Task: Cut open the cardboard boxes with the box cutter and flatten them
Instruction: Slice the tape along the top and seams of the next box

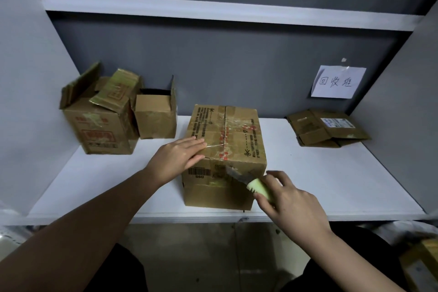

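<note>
A taped, closed cardboard box [237, 130] stands near the front middle of the white table [331, 178]. My left hand [176, 157] lies flat with straight fingers on the box's top left corner. My right hand [288, 199] grips a pale green box cutter [257, 187]. Its blade points up and left, with the tip against the box's front face just below the top edge.
Two opened boxes stand at the back left: a large one with raised flaps [99, 121] and a smaller one [156, 116]. Flattened cardboard [327, 128] lies at the back right under a paper sign [337, 82] on the wall. A shelf [213, 10] runs overhead.
</note>
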Action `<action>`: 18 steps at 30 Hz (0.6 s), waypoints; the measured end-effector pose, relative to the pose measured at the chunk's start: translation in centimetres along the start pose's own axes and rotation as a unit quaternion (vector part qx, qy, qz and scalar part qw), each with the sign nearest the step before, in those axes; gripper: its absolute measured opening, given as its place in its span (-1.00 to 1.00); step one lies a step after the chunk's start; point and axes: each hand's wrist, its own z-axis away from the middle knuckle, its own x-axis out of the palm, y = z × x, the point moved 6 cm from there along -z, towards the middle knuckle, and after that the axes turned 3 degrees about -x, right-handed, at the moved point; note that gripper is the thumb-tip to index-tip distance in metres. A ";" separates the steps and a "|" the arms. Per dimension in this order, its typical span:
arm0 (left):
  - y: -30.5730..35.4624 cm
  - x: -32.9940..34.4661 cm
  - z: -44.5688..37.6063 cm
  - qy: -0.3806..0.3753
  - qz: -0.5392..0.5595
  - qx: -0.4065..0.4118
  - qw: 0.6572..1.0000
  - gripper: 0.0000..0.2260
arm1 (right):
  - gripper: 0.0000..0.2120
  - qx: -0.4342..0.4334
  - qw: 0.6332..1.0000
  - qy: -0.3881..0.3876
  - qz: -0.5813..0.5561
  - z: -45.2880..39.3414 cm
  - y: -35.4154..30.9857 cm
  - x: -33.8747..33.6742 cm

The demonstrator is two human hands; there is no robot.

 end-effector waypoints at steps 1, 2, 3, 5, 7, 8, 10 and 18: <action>0.0 0.0 0.0 -0.003 0.004 0.001 1.000 -0.54 | -0.57 -0.004 1.000 0.003 -0.007 0.5 0.2 -0.1; 0.0 0.0 -0.1 -0.012 0.005 0.003 1.000 -0.49 | -0.58 0.002 1.000 0.006 -0.014 0.7 0.6 -0.1; -0.1 0.0 -0.2 -0.023 0.006 0.002 1.000 -0.44 | -0.59 0.013 1.000 0.012 -0.019 0.7 1.1 -0.3; -0.2 0.2 -0.3 -0.059 0.024 -0.012 0.998 -0.38 | -0.61 0.037 0.999 0.020 -0.029 0.4 2.2 -0.7; -0.3 0.5 -0.1 -0.114 0.066 -0.040 0.990 -0.33 | -0.64 0.068 0.990 0.020 -0.119 -0.1 3.0 -1.0; 0.1 0.5 0.2 -0.134 0.082 -0.059 0.986 -0.32 | -0.66 0.083 0.977 0.009 -0.197 -0.3 3.1 -0.8; 1.8 -0.6 0.9 -0.085 0.118 -0.116 0.983 -0.41 | -0.74 0.107 0.923 -0.021 -0.370 -0.8 2.6 -0.2; 12.6 0.4 2.2 -0.124 0.663 -0.449 0.586 -0.72 | -0.59 0.114 0.721 -0.026 -0.683 -3.4 -3.8 1.3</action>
